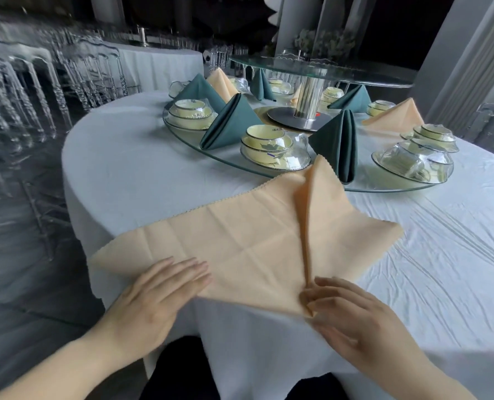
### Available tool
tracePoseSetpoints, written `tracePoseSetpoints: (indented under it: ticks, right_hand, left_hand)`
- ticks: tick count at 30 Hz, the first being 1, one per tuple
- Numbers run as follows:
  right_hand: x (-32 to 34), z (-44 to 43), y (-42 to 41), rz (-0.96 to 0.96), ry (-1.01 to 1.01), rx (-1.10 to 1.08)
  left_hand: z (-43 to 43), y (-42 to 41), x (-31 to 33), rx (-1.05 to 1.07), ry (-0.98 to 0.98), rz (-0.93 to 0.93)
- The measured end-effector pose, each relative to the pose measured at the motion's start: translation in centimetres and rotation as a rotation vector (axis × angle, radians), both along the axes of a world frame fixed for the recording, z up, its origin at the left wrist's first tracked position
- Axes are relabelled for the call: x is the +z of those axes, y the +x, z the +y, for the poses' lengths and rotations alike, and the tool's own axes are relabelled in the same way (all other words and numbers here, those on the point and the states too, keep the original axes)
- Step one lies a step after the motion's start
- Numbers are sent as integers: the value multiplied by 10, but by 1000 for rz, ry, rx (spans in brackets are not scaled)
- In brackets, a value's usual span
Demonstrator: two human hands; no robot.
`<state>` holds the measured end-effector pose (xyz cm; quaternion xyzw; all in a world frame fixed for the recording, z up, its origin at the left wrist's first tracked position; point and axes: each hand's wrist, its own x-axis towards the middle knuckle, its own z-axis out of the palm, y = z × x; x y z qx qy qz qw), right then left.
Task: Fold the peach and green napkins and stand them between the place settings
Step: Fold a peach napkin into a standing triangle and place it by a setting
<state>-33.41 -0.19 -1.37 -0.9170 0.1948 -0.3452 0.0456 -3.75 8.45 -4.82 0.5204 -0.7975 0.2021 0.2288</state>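
Peach napkin (240, 241): soft matte cloth with zigzag-cut edges and pressed crease lines. It lies spread on the near edge of the table (142, 157), its left corner overhanging the rim. A raised ridge runs up from its near corner.
Left hand (153, 293): lies flat on the cloth's near left edge, fingers (188, 267) straight and gripping nothing, pinning it down.
Right hand (352, 313): bent fingers (320, 295) sit on the near corner, seemingly pinching the foot of the ridge.
Step in hand: probably flattening before the first fold. It would go best to draw the ridge out flat, match the corners exactly, then press the crease firmly.
Green napkins (231, 122): crisp tent shapes standing on the glass turntable (384, 189) between stacked cream bowls (266, 145).
Tablecloth (442, 255): white, finely wrinkled.
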Motion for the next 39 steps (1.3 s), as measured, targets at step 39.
tracePoseSetpoints:
  ticks: [39]
  right_hand:
    - [58,-28,-21,-49,595,-330]
  left_hand:
    - [-94,-3,165,153,830,689]
